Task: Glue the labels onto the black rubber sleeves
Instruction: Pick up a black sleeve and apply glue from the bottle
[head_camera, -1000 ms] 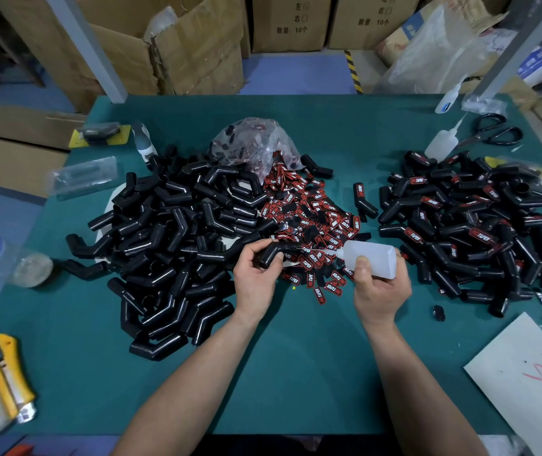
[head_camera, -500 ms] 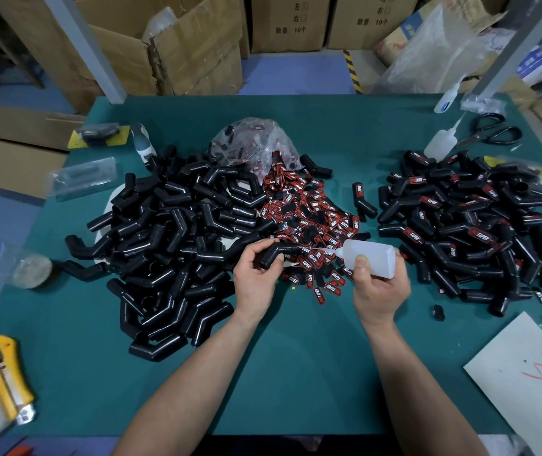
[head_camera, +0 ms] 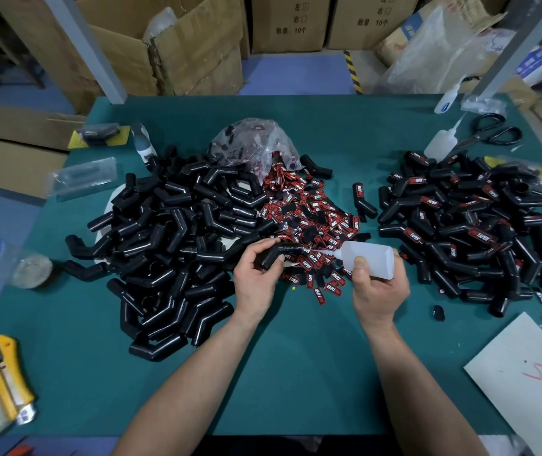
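The left hand [head_camera: 256,281] grips a bent black sleeve [head_camera: 282,252] by its lower leg, just above the heap of red labels [head_camera: 309,215]. The right hand [head_camera: 378,291] is clenched round a glue bottle [head_camera: 370,258], its nozzle pointed at the sleeve's free end. Whether the tip touches the rubber is hard to tell. The likely trouble is too hard a squeeze — glue would run off the curved rubber onto the labels below or onto the fingers. A smeared bead could also leave the label crooked or loose.
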Available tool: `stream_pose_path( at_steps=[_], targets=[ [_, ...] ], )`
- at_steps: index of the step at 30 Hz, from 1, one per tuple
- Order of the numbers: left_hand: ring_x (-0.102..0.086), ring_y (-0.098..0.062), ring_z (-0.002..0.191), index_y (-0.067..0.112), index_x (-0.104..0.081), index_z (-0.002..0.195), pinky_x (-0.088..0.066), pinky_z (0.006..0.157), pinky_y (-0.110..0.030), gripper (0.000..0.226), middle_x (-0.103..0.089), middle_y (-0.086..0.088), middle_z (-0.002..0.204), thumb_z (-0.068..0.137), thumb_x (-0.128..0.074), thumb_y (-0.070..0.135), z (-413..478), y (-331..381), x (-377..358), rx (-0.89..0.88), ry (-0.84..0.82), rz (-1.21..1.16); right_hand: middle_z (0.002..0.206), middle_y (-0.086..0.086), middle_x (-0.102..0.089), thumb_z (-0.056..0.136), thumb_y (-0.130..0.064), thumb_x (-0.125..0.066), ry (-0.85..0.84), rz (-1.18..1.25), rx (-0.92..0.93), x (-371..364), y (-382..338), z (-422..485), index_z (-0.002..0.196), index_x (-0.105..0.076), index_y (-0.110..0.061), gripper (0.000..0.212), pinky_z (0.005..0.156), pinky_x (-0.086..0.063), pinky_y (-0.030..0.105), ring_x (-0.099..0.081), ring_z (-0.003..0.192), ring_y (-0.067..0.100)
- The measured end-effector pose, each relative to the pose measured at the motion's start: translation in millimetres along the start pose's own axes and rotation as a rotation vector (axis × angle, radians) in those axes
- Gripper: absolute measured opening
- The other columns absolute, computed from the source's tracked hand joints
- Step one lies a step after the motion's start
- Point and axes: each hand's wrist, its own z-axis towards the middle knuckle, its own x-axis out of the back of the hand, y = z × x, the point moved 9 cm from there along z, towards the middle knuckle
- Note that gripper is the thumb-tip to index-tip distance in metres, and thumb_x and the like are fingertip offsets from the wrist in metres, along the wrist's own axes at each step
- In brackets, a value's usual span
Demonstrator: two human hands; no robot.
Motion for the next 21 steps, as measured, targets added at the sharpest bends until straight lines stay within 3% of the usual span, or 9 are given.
stream_pose_path(
  at_steps=[3,8,13,21],
  targets=[
    [-0.070,-0.005,0.109,0.028,-0.072,0.108,-0.052,0.093,-0.016,0.043,-0.075,0.015,0.115,0.087,-0.074,-0.009,-0.3,-0.3,1.4,0.001,0.006,-0.004,0.076,-0.019,-0.056,0.084,-0.036,-0.067,0.005,-0.010,0.010,1.4,-0.5,0.6,0.092,-0.060,-0.021,0.019,0.060,-0.047,0.020,-0.056,0.070,-0.006],
    [-0.069,-0.009,0.114,0.031,-0.072,0.108,-0.052,0.099,-0.020,0.045,-0.075,0.014,0.117,0.087,-0.074,-0.009,0.1,-1.3,1.5,-0.014,0.003,-0.003,0.078,-0.019,-0.055,0.085,-0.037,-0.067,-0.004,-0.027,0.013,0.5,-0.5,0.9,0.094,-0.060,-0.022,0.020,0.060,-0.048,0.021,-0.056,0.072,-0.006],
    [-0.068,-0.010,0.117,0.029,-0.073,0.107,-0.052,0.101,-0.022,0.044,-0.074,0.012,0.118,0.086,-0.073,-0.010,0.5,-2.3,0.9,-0.024,-0.004,-0.002,0.083,-0.030,-0.060,0.084,-0.039,-0.067,-0.005,-0.024,0.006,-0.1,-0.1,1.8,0.094,-0.060,-0.024,0.019,0.059,-0.049,0.026,-0.057,0.072,-0.004],
    [-0.068,-0.013,0.117,0.043,-0.075,0.102,-0.051,0.103,-0.025,0.057,-0.075,0.011,0.117,0.085,-0.073,-0.012,1.1,1.4,0.6,-0.048,0.004,-0.001,0.082,-0.031,-0.060,0.083,-0.031,-0.066,-0.034,-0.013,0.027,-4.3,-8.0,-1.3,0.092,-0.059,-0.023,0.015,0.063,-0.043,0.009,-0.056,0.070,-0.010]
  ],
)
